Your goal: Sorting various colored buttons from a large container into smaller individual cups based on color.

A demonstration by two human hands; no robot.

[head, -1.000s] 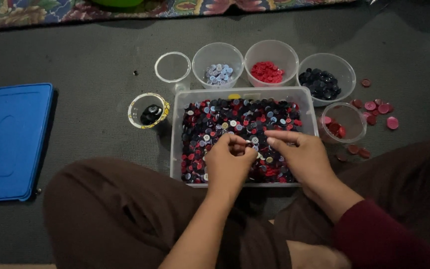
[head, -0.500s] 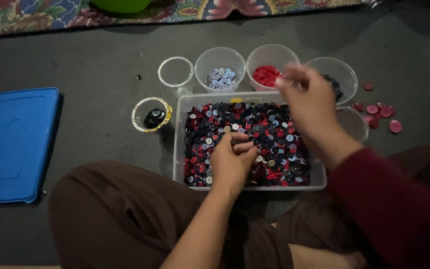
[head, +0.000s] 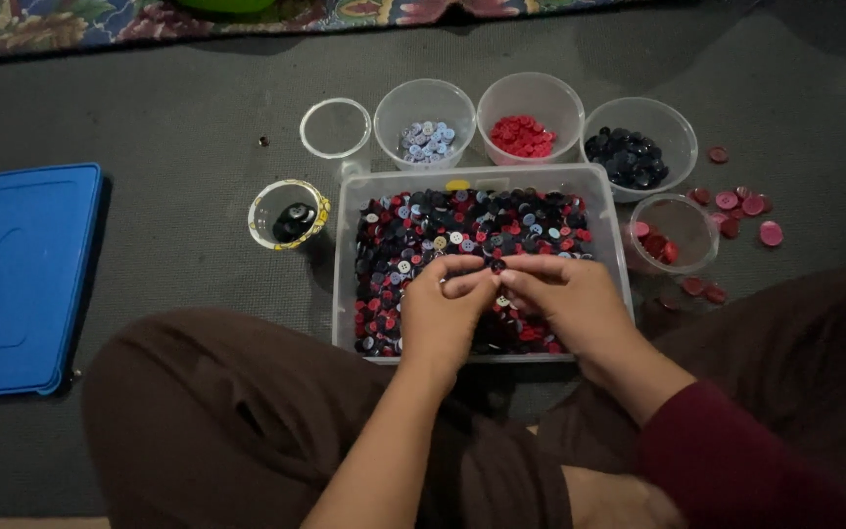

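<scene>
Buttons (head: 443, 220) fill the clear bin (head: 345, 255) on the floor; left hand (head: 447, 313) and right hand (head: 565, 299) pinch together over them, maybe sharing one dark button. Fumble it and it vanishes into the pile.

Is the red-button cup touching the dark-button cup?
Apart. The head view shows grey floor between the red-button cup and the dark-button cup.

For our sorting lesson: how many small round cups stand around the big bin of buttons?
6. Behind the bin: empty cup, pale-blue cup, red cup, dark cup. Left: yellow-rimmed cup. Right: pink-button cup. None seems hidden.
</scene>
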